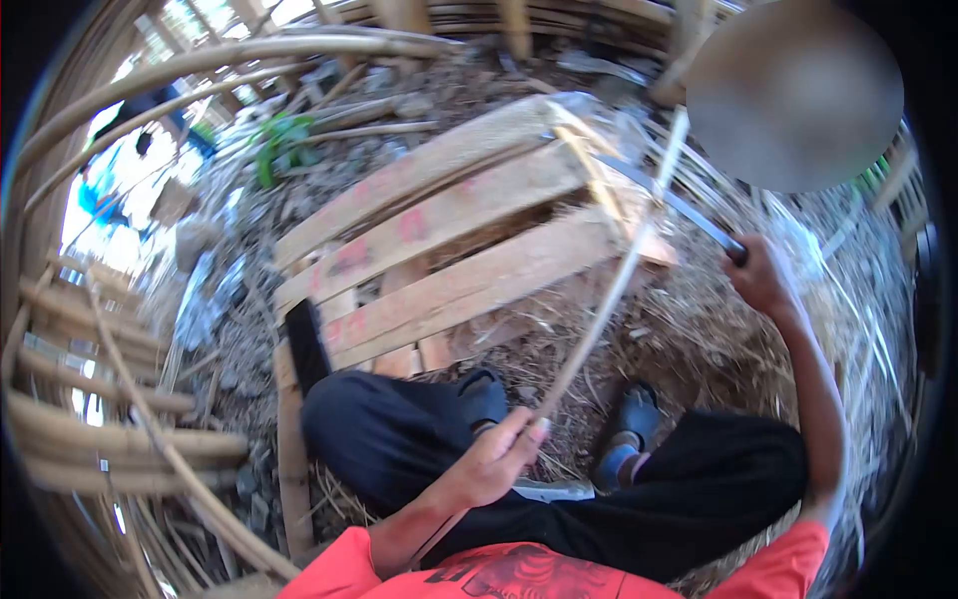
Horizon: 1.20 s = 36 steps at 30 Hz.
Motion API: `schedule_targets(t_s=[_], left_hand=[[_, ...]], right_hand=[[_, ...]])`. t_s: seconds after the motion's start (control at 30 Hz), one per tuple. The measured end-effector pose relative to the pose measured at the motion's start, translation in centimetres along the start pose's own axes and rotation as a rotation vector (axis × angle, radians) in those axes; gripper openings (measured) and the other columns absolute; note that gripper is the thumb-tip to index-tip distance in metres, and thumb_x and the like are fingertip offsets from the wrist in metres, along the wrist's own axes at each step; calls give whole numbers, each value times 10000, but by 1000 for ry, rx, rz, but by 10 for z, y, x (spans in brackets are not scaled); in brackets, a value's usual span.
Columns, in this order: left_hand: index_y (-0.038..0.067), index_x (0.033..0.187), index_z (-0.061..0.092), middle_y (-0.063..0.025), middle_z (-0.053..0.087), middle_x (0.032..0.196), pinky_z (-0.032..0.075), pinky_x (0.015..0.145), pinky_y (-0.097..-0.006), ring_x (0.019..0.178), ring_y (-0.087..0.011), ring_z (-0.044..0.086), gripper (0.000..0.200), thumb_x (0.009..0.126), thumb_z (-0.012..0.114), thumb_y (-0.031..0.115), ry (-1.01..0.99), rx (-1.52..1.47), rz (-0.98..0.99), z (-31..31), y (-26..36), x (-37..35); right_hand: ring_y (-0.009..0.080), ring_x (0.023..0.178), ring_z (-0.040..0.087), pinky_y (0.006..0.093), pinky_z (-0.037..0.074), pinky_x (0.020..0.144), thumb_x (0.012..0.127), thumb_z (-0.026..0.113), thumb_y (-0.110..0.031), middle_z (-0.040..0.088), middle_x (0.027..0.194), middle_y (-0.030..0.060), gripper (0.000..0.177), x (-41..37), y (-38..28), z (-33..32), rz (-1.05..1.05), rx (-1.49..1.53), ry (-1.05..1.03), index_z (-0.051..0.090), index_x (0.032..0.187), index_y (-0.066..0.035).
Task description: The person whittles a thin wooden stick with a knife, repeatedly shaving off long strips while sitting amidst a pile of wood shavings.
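My left hand [499,459] is closed around the near end of a long, pale bamboo strip [604,314], which slants up and away to the right. In my right hand [768,280] is the dark handle of a knife [704,222]. Its straight metal blade points up and left and crosses the strip near the strip's far end. Behind the blade's tip stands the corner of a slatted wooden crate [449,295] with faded red markings.
A black flat object [307,344] leans at the crate's left corner, by my knee. Shavings and straw [728,349] cover the ground around my feet. Bamboo poles [130,439] line the left side, and a green plant [279,148] grows beyond the crate.
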State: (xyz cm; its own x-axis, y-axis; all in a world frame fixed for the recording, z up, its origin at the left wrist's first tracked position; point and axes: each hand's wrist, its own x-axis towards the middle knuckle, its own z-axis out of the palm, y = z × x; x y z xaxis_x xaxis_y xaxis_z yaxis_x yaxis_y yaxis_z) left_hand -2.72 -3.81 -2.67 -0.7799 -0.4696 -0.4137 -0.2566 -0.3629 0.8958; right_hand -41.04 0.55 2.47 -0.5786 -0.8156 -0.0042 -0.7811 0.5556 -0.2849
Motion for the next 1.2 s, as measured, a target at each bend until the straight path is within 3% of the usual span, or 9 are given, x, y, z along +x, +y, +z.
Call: schedule_targets(t_s=[0.13, 0.33, 0.47, 0.53, 0.57, 0.73, 0.9, 1.0, 1.2], left_hand=[[49, 984, 482, 55, 374, 645, 276, 457, -189, 514, -18, 333, 208, 1023, 418, 242, 21, 82, 29, 3, 6, 7], [30, 945, 491, 22, 416, 623, 322, 472, -235, 530, -47, 379, 230, 1019, 429, 239, 99, 399, 111, 12, 6, 8], [19, 938, 508, -16, 441, 603, 360, 486, -290, 536, -79, 424, 219, 1011, 450, 217, 64, 549, 118, 29, 10, 1], [21, 960, 514, -4, 438, 602, 357, 482, -283, 531, -74, 423, 212, 1010, 454, 218, 42, 467, 113, 35, 10, 12], [22, 977, 513, 5, 437, 603, 353, 478, -276, 528, -69, 420, 209, 1009, 457, 221, 27, 406, 98, 33, 3, 16], [17, 1083, 473, 54, 439, 616, 317, 463, -224, 525, -29, 393, 248, 1009, 456, 253, 63, 194, -26, 19, -9, 7], [5, 1029, 488, -44, 495, 581, 382, 467, -292, 500, -102, 483, 230, 1001, 473, 233, 115, 497, 98, 9, -19, 3], [3, 1023, 493, -78, 502, 583, 399, 477, -312, 497, -136, 506, 222, 998, 476, 223, 132, 528, 126, 12, -11, 4], [4, 1038, 494, -101, 494, 582, 406, 484, -328, 498, -170, 527, 217, 996, 480, 217, 113, 581, 143, 16, -7, 4]], right_hand=[[330, 637, 640, 448, 494, 632, 773, 647, -237, 649, 689, 159, 178, -7, 7, 6, -64, 68, 42, 667, 793, -61], [273, 528, 628, 406, 510, 527, 769, 609, -200, 597, 571, 80, 78, -26, -14, 19, -580, -228, -71, 616, 798, -128], [242, 563, 639, 382, 535, 555, 809, 563, -207, 637, 647, 122, 149, 49, 78, -10, -61, -422, 120, 661, 781, -98], [232, 584, 646, 379, 541, 566, 815, 568, -204, 657, 692, 142, 183, 52, 70, -11, 87, -214, 198, 677, 763, -67], [216, 578, 642, 374, 542, 557, 820, 574, -210, 656, 683, 125, 192, 46, 66, -13, 9, -328, 321, 677, 777, -53], [154, 514, 547, 340, 454, 480, 793, 603, -145, 580, 593, 37, 145, 36, 60, -3, -30, -252, 141, 645, 689, -54], [207, 475, 536, 393, 442, 505, 765, 604, -163, 573, 550, 66, 112, 38, 61, 15, 49, 1, -105, 644, 701, -80], [198, 489, 551, 386, 448, 501, 795, 614, -183, 581, 555, 66, 117, 29, 48, 20, 41, 27, -41, 651, 733, -91], [169, 522, 601, 340, 512, 507, 897, 524, -233, 648, 674, 50, 216, 6, 12, 14, -403, -408, -225, 662, 797, -101]])
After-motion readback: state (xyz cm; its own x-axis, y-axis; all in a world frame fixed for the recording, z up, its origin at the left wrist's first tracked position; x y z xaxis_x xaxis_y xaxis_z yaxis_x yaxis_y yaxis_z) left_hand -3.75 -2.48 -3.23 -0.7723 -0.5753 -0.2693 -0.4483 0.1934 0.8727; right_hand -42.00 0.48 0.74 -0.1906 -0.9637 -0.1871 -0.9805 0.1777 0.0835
